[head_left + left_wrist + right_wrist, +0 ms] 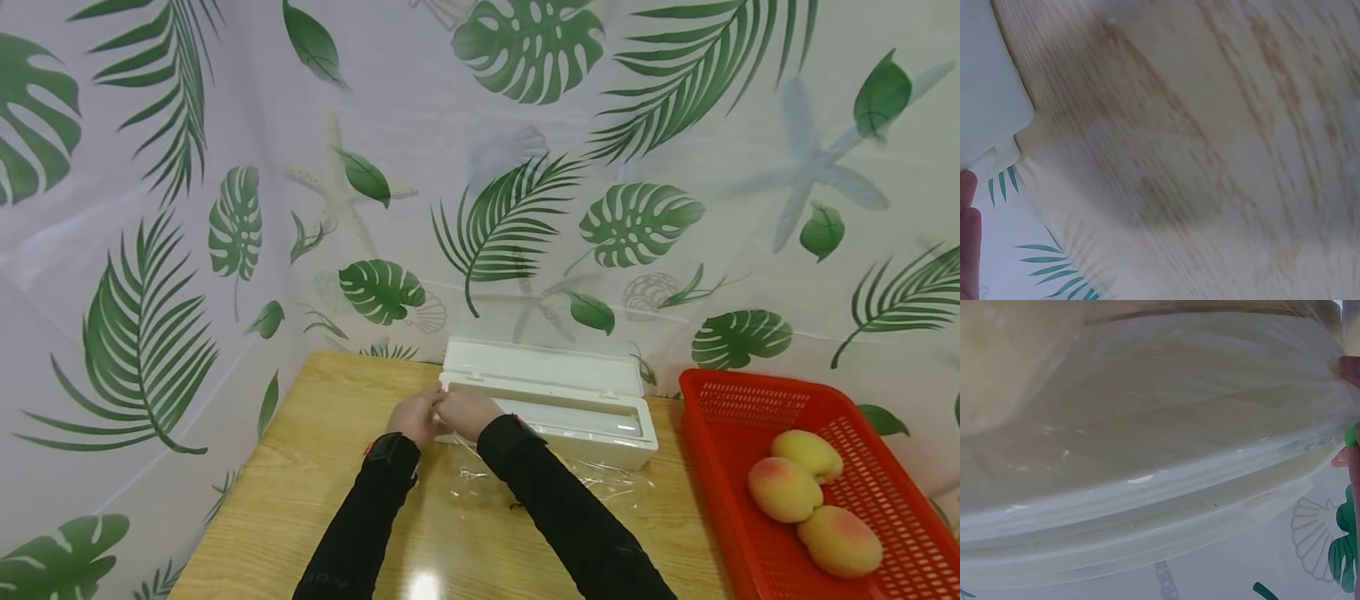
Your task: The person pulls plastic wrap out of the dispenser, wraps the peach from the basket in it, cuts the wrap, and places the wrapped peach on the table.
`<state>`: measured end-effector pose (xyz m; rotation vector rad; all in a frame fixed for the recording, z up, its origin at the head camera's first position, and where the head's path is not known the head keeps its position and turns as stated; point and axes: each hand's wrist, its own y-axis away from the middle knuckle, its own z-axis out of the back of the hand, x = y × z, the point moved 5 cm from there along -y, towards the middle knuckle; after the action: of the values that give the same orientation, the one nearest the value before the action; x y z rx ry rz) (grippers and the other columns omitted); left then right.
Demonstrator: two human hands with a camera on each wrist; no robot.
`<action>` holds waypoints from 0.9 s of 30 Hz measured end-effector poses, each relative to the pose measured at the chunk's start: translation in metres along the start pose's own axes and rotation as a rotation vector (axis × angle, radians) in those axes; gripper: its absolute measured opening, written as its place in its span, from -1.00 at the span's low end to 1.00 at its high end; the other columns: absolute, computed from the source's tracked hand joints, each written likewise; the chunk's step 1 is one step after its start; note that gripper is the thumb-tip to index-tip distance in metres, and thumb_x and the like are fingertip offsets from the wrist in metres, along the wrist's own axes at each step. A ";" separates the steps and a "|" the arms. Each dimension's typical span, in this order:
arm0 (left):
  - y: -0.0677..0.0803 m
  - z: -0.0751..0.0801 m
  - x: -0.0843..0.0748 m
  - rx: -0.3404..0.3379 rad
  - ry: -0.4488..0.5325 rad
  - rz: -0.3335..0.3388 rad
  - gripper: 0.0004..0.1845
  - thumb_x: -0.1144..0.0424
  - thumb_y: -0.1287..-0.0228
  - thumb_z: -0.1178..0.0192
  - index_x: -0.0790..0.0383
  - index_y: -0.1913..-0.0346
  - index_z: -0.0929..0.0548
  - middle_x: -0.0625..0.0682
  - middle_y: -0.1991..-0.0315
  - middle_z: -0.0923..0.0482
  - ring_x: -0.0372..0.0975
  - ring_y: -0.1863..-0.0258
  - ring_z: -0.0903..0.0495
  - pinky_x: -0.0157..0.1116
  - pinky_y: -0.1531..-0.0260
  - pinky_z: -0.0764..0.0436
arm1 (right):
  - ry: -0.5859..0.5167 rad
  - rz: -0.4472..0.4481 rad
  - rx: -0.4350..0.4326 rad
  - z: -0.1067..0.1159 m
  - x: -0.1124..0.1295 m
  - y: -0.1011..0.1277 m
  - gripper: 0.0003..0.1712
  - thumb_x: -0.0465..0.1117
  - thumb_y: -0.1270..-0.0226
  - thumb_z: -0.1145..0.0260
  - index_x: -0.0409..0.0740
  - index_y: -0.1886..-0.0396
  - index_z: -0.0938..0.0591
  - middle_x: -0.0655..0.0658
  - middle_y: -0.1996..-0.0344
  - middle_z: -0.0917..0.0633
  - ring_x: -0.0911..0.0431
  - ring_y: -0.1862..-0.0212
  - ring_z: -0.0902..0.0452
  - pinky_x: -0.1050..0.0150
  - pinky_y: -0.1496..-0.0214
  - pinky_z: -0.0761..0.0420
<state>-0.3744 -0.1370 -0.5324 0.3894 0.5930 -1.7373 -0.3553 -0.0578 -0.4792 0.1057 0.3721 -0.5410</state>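
Head view: the left hand (415,415) and right hand (465,412) meet at the left end of the white wrap dispenser (555,402), which sits at the table's (315,467) far edge, lid open. Their fingers look bunched together there, seemingly pinching the clear film (517,477) spread toward the near edge. Peaches (784,489) lie in a red basket (750,400) at the right edge

Left wrist view: a fingertip (967,231) shows beside the dispenser's corner; grip unclear

Right wrist view: stretched film (1166,425) fills the frame; I cannot tell the fingers' state
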 end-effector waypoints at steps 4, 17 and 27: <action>0.000 -0.001 0.001 -0.003 -0.007 -0.017 -0.39 0.17 0.21 -0.42 0.14 -0.05 -0.54 0.04 -0.15 -0.36 -0.05 -0.01 -0.44 -0.16 0.07 -0.42 | 0.000 -0.001 -0.015 -0.001 -0.001 0.001 -0.78 -0.33 -0.06 -0.28 -0.08 0.24 -0.65 -0.01 0.40 -0.64 0.14 0.35 -0.54 0.34 0.34 -0.52; 0.000 -0.001 0.001 0.053 0.008 0.051 -0.31 0.11 0.16 -0.39 0.25 -0.13 -0.45 -0.02 -0.20 -0.30 -0.09 -0.09 -0.36 -0.19 0.00 -0.37 | -0.083 -0.029 0.031 -0.006 -0.017 0.020 -0.91 -0.37 -0.05 -0.29 -0.11 0.43 -0.64 -0.03 0.48 -0.61 0.14 0.39 -0.54 0.35 0.37 -0.50; -0.001 -0.004 0.002 0.033 -0.023 0.015 -0.26 0.10 0.21 -0.42 0.30 -0.13 -0.44 0.06 -0.18 -0.32 -0.06 -0.08 -0.38 -0.17 0.03 -0.38 | -0.156 -0.071 0.021 -0.009 -0.031 0.047 -0.88 -0.41 -0.03 -0.27 -0.11 0.50 -0.64 -0.02 0.52 -0.59 0.14 0.42 -0.52 0.32 0.41 -0.49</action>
<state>-0.3760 -0.1359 -0.5363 0.3951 0.5441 -1.7364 -0.3584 -0.0003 -0.4759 0.0697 0.2184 -0.6189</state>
